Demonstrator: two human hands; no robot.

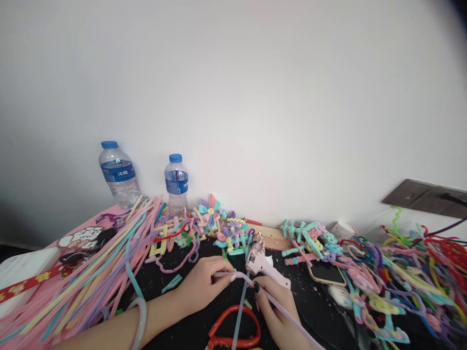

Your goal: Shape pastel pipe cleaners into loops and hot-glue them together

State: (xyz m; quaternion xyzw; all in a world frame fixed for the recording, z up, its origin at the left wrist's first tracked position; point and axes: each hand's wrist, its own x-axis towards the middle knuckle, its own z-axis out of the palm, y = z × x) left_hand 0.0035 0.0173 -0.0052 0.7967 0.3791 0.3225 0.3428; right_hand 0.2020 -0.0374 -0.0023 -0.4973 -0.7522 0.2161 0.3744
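Note:
A pale purple pipe cleaner [274, 304] runs between my two hands and bends slightly in the gap. My left hand [204, 282] pinches one end of it between thumb and fingers. Further along, my right hand [275, 306] grips it, and its long tail passes down to the right past my wrist. Just behind my right hand lies a pale pink hot glue gun [264, 265], with a translucent glue stick [240, 311] stretching from it toward me. Red-handled scissors [235, 323] rest below, between my forearms, their blades out of sight.
Long pastel pipe cleaners [120, 262] are heaped at left. Two water bottles [118, 175] stand by the wall. Twisted pipe cleaner flowers [209, 211] lie at the back. A phone [326, 273] and a tangle of colourful pipe cleaners [412, 287] are at right, below a wall socket [423, 197].

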